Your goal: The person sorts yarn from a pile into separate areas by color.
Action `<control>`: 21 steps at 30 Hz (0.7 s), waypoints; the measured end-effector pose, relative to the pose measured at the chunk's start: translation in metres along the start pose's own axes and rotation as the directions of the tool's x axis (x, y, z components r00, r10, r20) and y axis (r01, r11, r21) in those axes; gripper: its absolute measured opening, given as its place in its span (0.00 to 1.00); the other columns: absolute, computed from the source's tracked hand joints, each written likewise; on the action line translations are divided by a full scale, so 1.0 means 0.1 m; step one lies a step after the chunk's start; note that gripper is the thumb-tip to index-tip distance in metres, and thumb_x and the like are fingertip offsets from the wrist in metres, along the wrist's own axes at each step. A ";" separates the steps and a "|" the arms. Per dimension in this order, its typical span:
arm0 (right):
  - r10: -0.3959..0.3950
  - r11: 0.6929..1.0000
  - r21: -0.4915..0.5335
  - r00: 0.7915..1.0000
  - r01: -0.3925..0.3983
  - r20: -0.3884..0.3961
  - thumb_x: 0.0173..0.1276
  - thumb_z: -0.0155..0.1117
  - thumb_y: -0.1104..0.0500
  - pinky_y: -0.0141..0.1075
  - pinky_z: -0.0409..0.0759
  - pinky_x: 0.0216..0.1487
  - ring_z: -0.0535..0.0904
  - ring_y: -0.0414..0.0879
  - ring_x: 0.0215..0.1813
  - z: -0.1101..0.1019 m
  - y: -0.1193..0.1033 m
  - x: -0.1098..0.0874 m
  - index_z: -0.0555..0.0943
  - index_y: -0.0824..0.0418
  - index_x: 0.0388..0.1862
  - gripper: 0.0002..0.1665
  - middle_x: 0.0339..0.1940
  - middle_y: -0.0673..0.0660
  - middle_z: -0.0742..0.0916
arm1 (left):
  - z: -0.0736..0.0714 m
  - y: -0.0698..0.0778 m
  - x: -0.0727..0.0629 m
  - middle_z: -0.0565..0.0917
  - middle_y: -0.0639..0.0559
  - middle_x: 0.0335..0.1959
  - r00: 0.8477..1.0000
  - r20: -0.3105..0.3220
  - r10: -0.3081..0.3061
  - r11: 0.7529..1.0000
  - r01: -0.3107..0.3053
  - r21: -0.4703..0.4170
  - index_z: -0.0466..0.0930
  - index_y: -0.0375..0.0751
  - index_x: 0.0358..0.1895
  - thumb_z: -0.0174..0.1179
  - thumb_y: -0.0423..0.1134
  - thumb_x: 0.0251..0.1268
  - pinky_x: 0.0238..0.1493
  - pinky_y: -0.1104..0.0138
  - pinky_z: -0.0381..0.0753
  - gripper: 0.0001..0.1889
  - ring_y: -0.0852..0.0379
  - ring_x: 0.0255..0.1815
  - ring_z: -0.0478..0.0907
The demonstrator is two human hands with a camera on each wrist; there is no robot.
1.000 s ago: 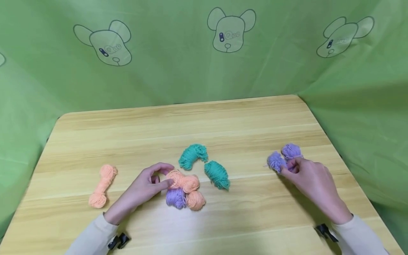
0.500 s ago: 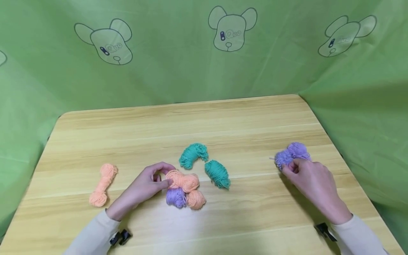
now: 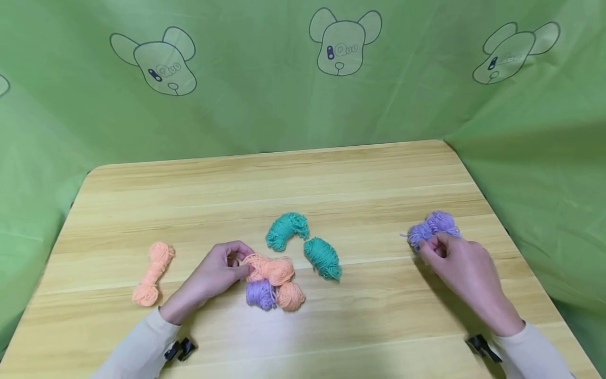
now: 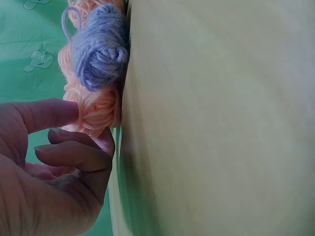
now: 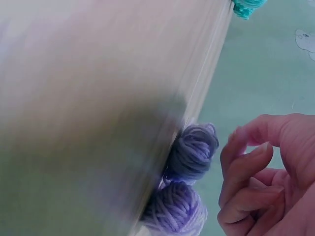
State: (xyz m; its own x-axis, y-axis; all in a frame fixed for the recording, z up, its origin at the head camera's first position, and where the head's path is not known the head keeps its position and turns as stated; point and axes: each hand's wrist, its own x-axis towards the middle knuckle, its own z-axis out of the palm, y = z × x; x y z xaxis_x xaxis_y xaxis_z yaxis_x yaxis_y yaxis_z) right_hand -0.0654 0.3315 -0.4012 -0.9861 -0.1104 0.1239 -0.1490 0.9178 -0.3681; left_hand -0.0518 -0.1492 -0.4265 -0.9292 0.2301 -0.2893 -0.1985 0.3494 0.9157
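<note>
My left hand [image 3: 219,268] pinches the left end of a peach yarn skein [image 3: 276,271] between thumb and fingers. In the left wrist view, the thumb and a fingertip meet the peach yarn [image 4: 101,110] from two sides. Right below that skein lie a purple yarn bundle [image 3: 260,295] and a round peach yarn bundle [image 3: 290,296]. On the right, my right hand [image 3: 466,266] hovers by two purple yarn bundles [image 3: 440,221] lying side by side. A gap shows in the right wrist view between its loosely curled fingers [image 5: 234,152] and the nearer purple bundle [image 5: 193,151].
Two teal yarn skeins [image 3: 323,259] lie just beyond the middle group. A dumbbell-shaped peach skein [image 3: 153,275] rests at the left of the wooden table [image 3: 360,326]. Green cloth [image 3: 255,105] with printed animal heads hangs behind and along both sides.
The right-hand purple bundles have shifted slightly right and closer together, and the right hand has let go of them. My left hand has drawn the peach skein slightly left.
</note>
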 end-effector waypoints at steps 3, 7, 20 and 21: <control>0.017 0.999 0.041 1.000 -0.017 -0.007 0.80 0.67 0.53 0.37 0.65 0.23 0.69 0.45 0.21 -0.01 -0.01 0.01 0.79 0.53 0.30 0.15 0.19 0.46 0.76 | 0.00 0.00 0.00 0.82 0.46 0.37 1.000 -0.011 -0.012 1.000 0.012 -0.008 0.84 0.30 0.52 0.68 0.24 0.65 0.32 0.68 0.77 0.13 0.53 0.35 0.75; 0.039 0.994 0.104 0.999 -0.036 -0.031 0.80 0.69 0.52 0.37 0.68 0.25 0.72 0.45 0.24 -0.01 -0.03 0.01 0.84 0.56 0.38 0.10 0.23 0.49 0.80 | -0.01 0.00 0.00 0.83 0.46 0.38 0.999 -0.027 -0.023 1.000 0.022 -0.021 0.84 0.29 0.52 0.68 0.24 0.66 0.33 0.69 0.78 0.12 0.53 0.36 0.77; -0.039 0.968 0.239 0.990 0.072 -0.138 0.76 0.74 0.59 0.29 0.70 0.28 0.72 0.44 0.29 0.12 -0.17 0.08 0.89 0.56 0.46 0.03 0.28 0.50 0.81 | -0.02 0.05 -0.06 0.83 0.45 0.38 0.998 -0.065 -0.021 0.995 0.014 -0.100 0.83 0.31 0.51 0.68 0.25 0.67 0.31 0.68 0.79 0.12 0.54 0.32 0.77; -0.052 0.964 0.252 0.988 0.088 -0.147 0.76 0.74 0.61 0.29 0.70 0.28 0.72 0.44 0.29 0.13 -0.19 0.09 0.89 0.57 0.46 0.03 0.28 0.50 0.81 | -0.03 0.04 -0.07 0.83 0.45 0.39 0.997 -0.070 -0.018 0.995 0.010 -0.103 0.82 0.31 0.51 0.68 0.25 0.67 0.31 0.68 0.80 0.12 0.54 0.32 0.77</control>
State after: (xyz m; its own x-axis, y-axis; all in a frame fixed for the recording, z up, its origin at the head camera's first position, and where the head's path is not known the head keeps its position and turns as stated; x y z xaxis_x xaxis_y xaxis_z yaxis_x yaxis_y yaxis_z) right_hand -0.0727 0.3083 -0.4057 -0.9557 -0.1008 0.2765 -0.2487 0.7789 -0.5757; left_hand -0.0471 -0.1516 -0.4196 -0.9450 0.1600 -0.2852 -0.2392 0.2566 0.9365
